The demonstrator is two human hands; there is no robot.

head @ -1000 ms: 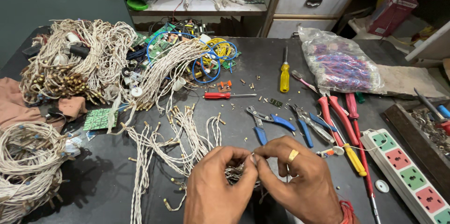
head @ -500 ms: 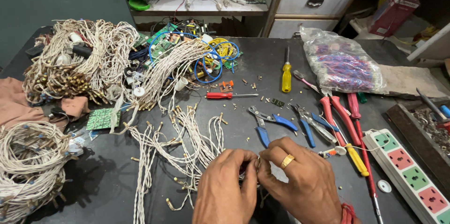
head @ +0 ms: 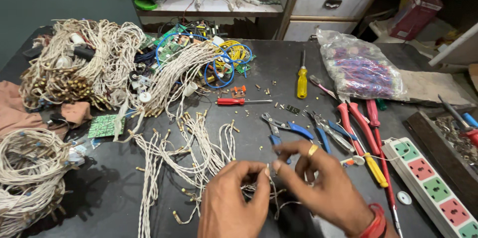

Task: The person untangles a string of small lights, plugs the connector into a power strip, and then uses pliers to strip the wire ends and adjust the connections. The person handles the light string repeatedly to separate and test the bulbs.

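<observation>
My left hand and my right hand meet at the near edge of a dark table. Their fingertips pinch the same thin pale twisted wire, which dangles in loops below them. A gold ring sits on my right hand and a red band on its wrist. Just left of my hands lie several short white twisted wires with brass ends. Blue-handled pliers lie just beyond my right hand.
Big bundles of white wire and a coil fill the left. Circuit boards with blue and yellow wire, a red screwdriver, a yellow screwdriver, red-handled tools, a plastic bag and a power strip lie around.
My hands have drawn slightly toward me and lifted the wire; my right fingers have spread more, with the wire loops now hanging beneath.
</observation>
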